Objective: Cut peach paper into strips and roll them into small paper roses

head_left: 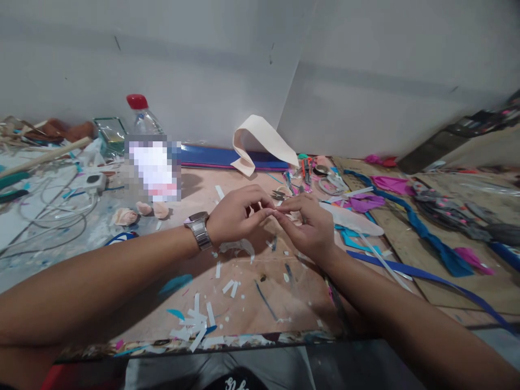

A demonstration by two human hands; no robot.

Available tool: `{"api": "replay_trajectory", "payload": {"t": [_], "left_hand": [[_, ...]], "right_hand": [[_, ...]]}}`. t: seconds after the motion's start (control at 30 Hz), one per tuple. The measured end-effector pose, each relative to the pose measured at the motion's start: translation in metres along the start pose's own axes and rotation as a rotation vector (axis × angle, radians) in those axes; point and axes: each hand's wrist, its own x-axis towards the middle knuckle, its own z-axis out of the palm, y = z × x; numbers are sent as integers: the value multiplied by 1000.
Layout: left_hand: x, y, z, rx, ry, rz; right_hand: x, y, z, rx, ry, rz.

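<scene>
My left hand [242, 214], with a metal watch [199, 229] on its wrist, and my right hand [306, 225] meet above the middle of the table. Thumb and fingers of both are closed in a pinch, tips touching. A small pale piece seems to sit between them, but the fingers hide most of it. Behind the fingertips lies a pair of scissors [280, 194]. A curled cream strip [264, 135] rests farther back. To the left sit a pale peach handmade rose [125, 217] and smaller peach pieces [161, 210] like it.
A bottle with a red cap [137, 101] stands at the back left, partly blurred out. White paper scraps [197, 319] litter the front. A white charger [95, 183] with cables lies left. Blue ribbon [426, 279] and magenta scraps [392, 184] lie right. A wall rises behind.
</scene>
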Motion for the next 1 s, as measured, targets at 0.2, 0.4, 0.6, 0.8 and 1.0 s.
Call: {"api": "replay_trajectory", "payload": {"t": [0.2, 0.4, 0.6, 0.8, 1.0], "left_hand": [[-1, 2, 0, 48, -20, -9], [-1, 1, 1, 31, -17, -28], [-1, -2, 2, 0, 14, -55], [-3, 3, 5, -56, 32, -97], [-3, 5, 8, -158, 51, -194]], "right_hand": [[1, -1, -1, -15, -6, 23], [2, -2, -2, -10, -7, 13], [1, -2, -1, 9, 7, 24], [-1, 1, -1, -3, 27, 27], [-1, 0, -1, 33, 49, 48]]}}
